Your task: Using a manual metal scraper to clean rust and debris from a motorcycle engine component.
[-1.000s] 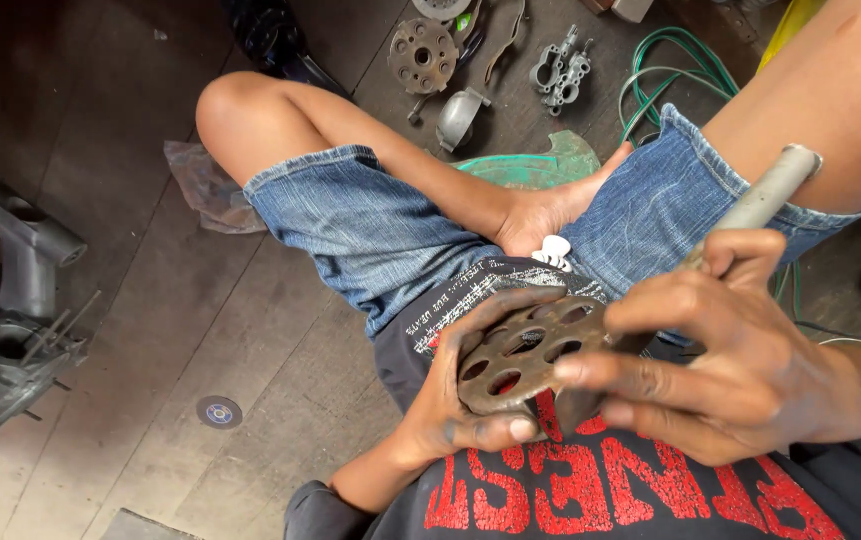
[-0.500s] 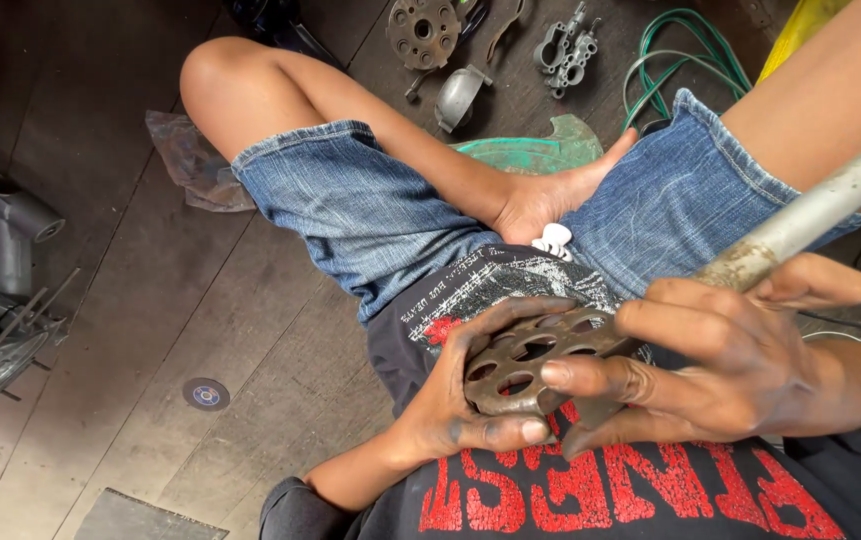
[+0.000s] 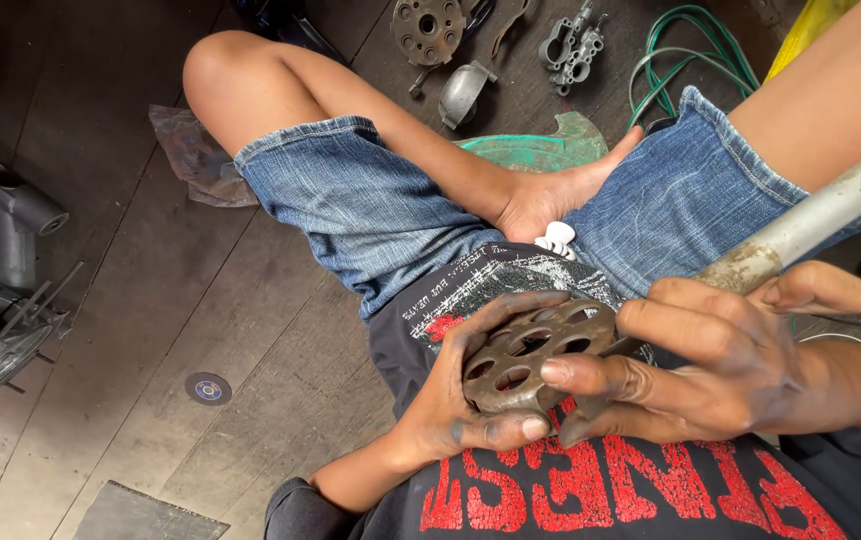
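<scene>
Over the lap, left hand (image 3: 455, 415) fingers wrap the perforated disc (image 3: 530, 355) from below; right hand (image 3: 720, 365) fingers pinch its rim and clasp a grey pipe (image 3: 820, 220). Best grip firmly, keeping the disc steady against the shirt.

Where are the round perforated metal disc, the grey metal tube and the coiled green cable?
round perforated metal disc (image 3: 535, 352), head view, on its holed upper face.
grey metal tube (image 3: 818, 218), head view, mid-shaft above the right hand.
coiled green cable (image 3: 672, 45), head view, on the loops at top.
</scene>
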